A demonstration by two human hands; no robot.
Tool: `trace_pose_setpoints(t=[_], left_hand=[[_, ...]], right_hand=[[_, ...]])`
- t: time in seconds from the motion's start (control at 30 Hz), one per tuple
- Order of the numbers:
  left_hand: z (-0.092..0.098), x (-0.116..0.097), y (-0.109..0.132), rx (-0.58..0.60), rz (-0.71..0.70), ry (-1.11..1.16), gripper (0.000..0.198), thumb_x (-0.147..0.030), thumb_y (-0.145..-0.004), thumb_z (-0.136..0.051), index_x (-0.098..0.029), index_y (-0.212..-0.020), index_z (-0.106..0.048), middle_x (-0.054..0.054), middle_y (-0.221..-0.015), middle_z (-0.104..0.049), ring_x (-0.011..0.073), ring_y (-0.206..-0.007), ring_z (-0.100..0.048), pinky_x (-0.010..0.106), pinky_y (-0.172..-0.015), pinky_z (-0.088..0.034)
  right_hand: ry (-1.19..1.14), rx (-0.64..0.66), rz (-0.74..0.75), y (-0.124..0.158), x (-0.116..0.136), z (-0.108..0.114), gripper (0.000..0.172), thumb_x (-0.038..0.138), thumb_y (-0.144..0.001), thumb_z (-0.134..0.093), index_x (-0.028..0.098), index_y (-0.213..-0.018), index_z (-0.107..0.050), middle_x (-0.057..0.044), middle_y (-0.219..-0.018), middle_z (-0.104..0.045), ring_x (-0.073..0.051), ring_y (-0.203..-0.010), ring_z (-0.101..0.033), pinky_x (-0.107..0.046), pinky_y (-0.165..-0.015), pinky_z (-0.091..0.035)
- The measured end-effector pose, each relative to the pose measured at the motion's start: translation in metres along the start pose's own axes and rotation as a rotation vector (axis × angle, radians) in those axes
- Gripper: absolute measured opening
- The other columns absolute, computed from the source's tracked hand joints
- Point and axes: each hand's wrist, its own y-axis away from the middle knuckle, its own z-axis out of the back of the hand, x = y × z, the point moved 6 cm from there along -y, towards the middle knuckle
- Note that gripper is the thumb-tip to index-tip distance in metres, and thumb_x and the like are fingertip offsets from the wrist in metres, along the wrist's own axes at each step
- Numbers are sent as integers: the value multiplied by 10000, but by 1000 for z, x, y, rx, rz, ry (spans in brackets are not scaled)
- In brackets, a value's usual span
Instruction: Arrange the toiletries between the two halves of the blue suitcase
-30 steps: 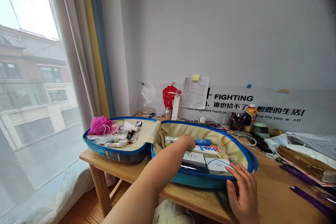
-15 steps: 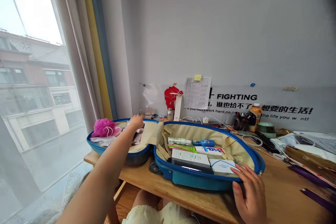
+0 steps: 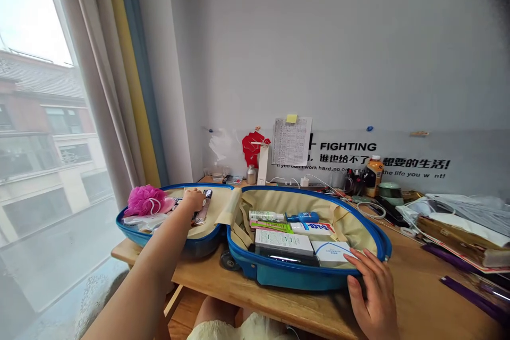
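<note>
The left hand (image 3: 194, 200) was over the small toiletries in the suitcase's (image 3: 311, 279) left half, its grip impossible to tell; a slim packet (image 3: 202, 214) lay just right of it, long axis running from near rim toward far rim. That hand was much the nearer; the right hand (image 3: 372, 281) lay open, fingers spread, at the right half's near-right rim, by a white box (image 3: 330, 252). Beyond the counter (image 3: 418, 287), wall lettering (image 3: 348, 146) read "FIGHTING"; the boxes' print was too small.
</note>
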Motion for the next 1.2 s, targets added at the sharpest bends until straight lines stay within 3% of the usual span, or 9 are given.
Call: trace_pose_setpoints(t=[0.17, 0.3, 0.4, 0.53, 0.63, 0.77, 0.9, 1.2], left_hand=[[15, 4, 13, -91, 26, 11, 370, -370, -905, -572, -167, -1214, -554, 93, -1250, -569, 240, -1137, -553, 500, -973, -457], [53, -12, 17, -237, 2, 65, 393, -304, -975, -397, -221, -1358, -428, 129, -1310, -518, 275, -1212, -516, 503, -1012, -391], [85, -55, 15, -288, -122, 124, 447, -377, -995, -291, -299, -1435, -311, 129, -1334, -496, 271, -1181, -551, 411, -922, -460], [105, -133, 15, -250, -365, 170, 463, -423, -954, -428, -368, -1408, -353, 71, -1317, -536, 244, -1153, -582, 339, -898, -479], [103, -180, 15, -193, -490, 183, 508, -273, -916, -534, -346, -1397, -388, 61, -1326, -552, 215, -1172, -572, 309, -944, -459], [91, -209, 9, -126, -544, 191, 437, -220, -913, -551, -228, -1342, -468, 87, -1296, -569, 201, -1142, -576, 368, -968, -473], [77, -212, -1, -77, -489, 182, 371, -356, -913, -567, -163, -1229, -545, 87, -1195, -595, 205, -1031, -605, 436, -881, -527], [69, -199, -7, -115, -354, 195, 362, -371, -909, -569, -167, -1208, -555, 92, -1228, -574, 211, -1060, -587, 436, -895, -517]], right_hand=[[7, 22, -7, 0, 0, 0, 304, 365, -937, -365, 231, -1136, -551, -94, -1133, -619, -272, -1165, -525, -485, -1010, -356], [10, 5, 12, -2, 2, 1, 303, 355, -944, -359, 215, -1134, -549, -102, -1122, -617, -273, -1168, -513, -477, -1003, -355], [25, 0, 26, -3, 3, 1, 307, 354, -951, -349, 204, -1137, -543, -112, -1112, -611, -281, -1177, -504, -474, -1000, -351], [36, 15, 24, -1, 2, 0, 315, 362, -953, -347, 209, -1153, -538, -107, -1127, -610, -280, -1179, -505, -480, -1008, -345], [22, 11, 9, 1, 0, -1, 315, 368, -948, -351, 222, -1149, -545, -98, -1139, -613, -277, -1177, -512, -483, -1010, -351], [-10, -4, -9, 2, -1, -2, 305, 355, -935, -365, 224, -1136, -553, -97, -1136, -616, -279, -1180, -511, -487, -1003, -365], [-7, -3, -13, 2, 0, -2, 302, 356, -935, -362, 235, -1136, -551, -93, -1128, -613, -275, -1164, -523, -488, -1004, -368], [-28, -19, -10, 0, 0, -1, 294, 342, -932, -375, 226, -1133, -553, -97, -1135, -615, -275, -1188, -510, -491, -1024, -348]])
